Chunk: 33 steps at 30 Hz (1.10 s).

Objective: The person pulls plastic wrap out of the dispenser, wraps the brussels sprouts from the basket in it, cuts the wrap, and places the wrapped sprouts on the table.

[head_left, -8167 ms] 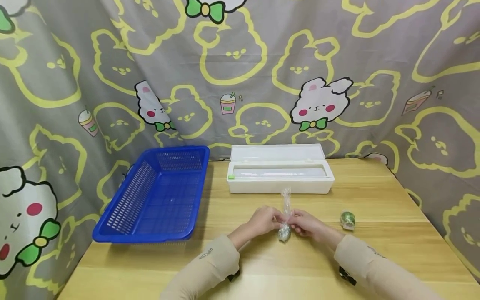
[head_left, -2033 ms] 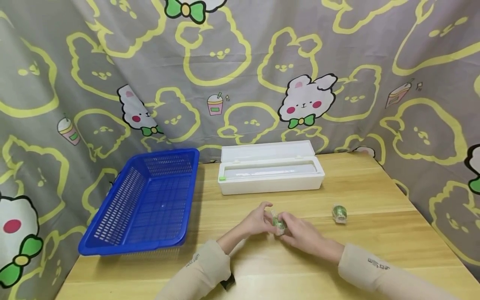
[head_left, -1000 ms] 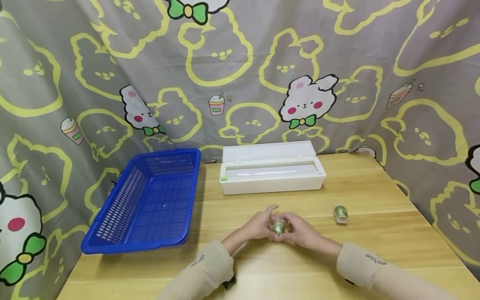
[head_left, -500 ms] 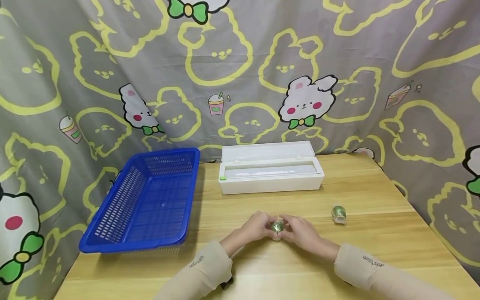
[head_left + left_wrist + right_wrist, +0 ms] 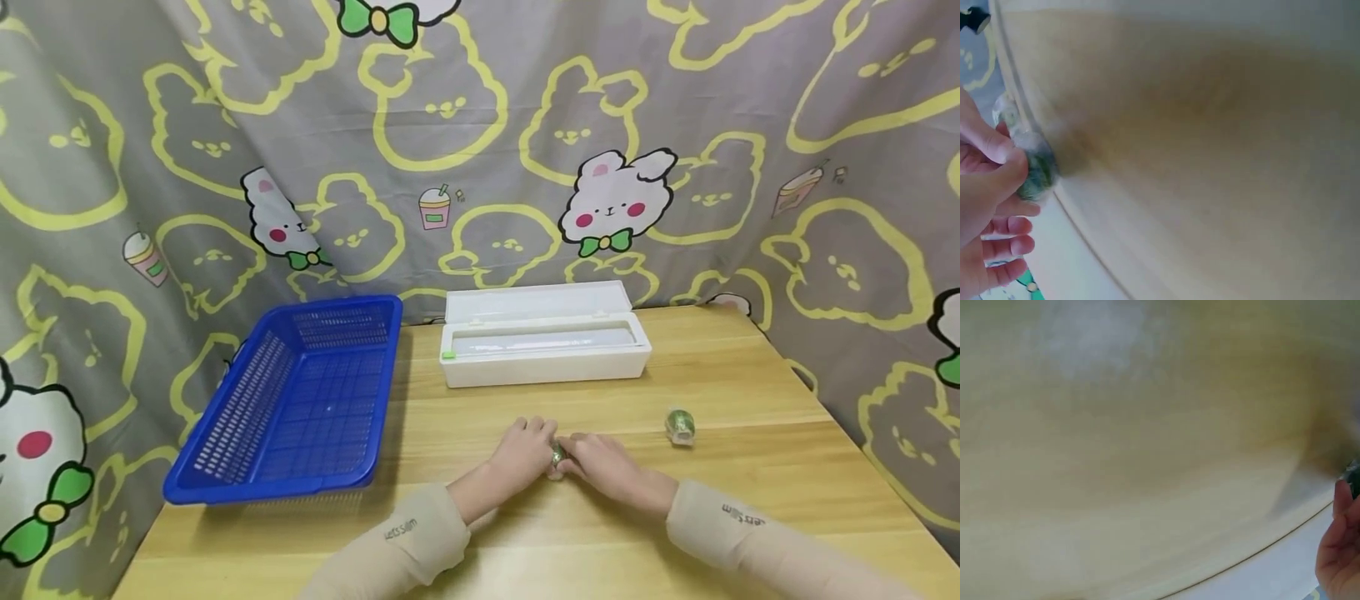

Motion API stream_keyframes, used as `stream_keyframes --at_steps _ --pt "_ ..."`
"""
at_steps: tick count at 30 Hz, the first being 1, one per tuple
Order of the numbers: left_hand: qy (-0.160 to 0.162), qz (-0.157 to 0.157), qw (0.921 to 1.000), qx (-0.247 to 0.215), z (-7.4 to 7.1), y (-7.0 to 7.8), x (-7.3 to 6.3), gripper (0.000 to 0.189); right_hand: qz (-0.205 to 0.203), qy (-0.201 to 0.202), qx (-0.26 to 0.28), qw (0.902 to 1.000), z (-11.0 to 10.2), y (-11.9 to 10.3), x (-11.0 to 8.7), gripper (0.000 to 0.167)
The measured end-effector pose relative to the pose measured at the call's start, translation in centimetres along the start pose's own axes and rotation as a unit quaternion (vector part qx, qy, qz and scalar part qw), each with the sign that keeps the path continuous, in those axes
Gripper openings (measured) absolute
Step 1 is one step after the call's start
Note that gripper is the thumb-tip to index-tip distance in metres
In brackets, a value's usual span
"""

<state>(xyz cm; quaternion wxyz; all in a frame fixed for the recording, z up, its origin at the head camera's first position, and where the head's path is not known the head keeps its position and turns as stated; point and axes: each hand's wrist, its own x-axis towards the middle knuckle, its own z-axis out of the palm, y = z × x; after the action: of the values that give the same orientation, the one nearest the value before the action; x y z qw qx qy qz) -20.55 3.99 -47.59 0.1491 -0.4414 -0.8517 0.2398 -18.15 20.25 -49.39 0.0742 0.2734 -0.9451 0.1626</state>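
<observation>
A small, round green thing wrapped in cling film (image 5: 557, 455) is between the two hands, above the table's middle. The left hand (image 5: 525, 454) pinches it from the left; in the left wrist view, thumb and forefinger meet at the wrapped green ball (image 5: 1038, 172) while the other fingers are loosely bent. From the right, the right hand (image 5: 606, 465) holds it with thumb and fingertips. Only the edge of that hand (image 5: 1341, 550) shows in the right wrist view. A second wrapped green ball (image 5: 681, 426) lies on the table to the right.
A white cling film dispenser (image 5: 545, 371) with its lid raised stands at the back of the wooden table (image 5: 585, 550). On the left is a blue perforated basket (image 5: 378, 417). A patterned grey curtain (image 5: 510, 142) hangs behind and at both sides.
Earlier the film stood up from the ball as a long twisted tail; now it is folded close against it. The hands have turned the ball, and the left hand now covers more of it.
</observation>
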Motion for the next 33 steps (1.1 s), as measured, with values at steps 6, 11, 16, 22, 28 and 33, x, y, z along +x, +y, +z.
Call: stream_keyframes --at_steps 6,11,16,22,28,33 --pt "0.046 0.043 0.991 0.118 -0.2 0.5 0.1 0.041 -0.046 -0.007 -0.076 0.996 -0.3 0.2 -0.2 0.024" --pt "0.04 0.041 0.9965 0.062 0.1 0.0 0.3 0.041 -0.067 -0.032 -0.084 0.9937 -0.3 0.5 0.0 0.028" --pt "0.002 0.003 0.9877 -0.156 0.9 -0.9 0.6 0.045 -0.025 -0.07 0.036 0.9966 -0.7 1.0 0.1 0.036" --pt "-0.028 -0.036 0.9334 -0.356 1.4 -1.5 0.1 0.06 0.015 -0.094 0.158 0.9828 -0.8 1.5 -0.3 0.05" --pt "-0.069 -0.06 0.9153 -0.392 1.2 -2.7 -1.2 0.067 0.038 -0.102 0.155 0.9819 -0.8 1.1 0.0 0.065" --pt "-0.101 -0.063 0.9021 -0.415 1.1 -3.7 -3.1 0.051 0.031 -0.103 0.119 0.9871 -0.5 0.6 0.3 0.055"
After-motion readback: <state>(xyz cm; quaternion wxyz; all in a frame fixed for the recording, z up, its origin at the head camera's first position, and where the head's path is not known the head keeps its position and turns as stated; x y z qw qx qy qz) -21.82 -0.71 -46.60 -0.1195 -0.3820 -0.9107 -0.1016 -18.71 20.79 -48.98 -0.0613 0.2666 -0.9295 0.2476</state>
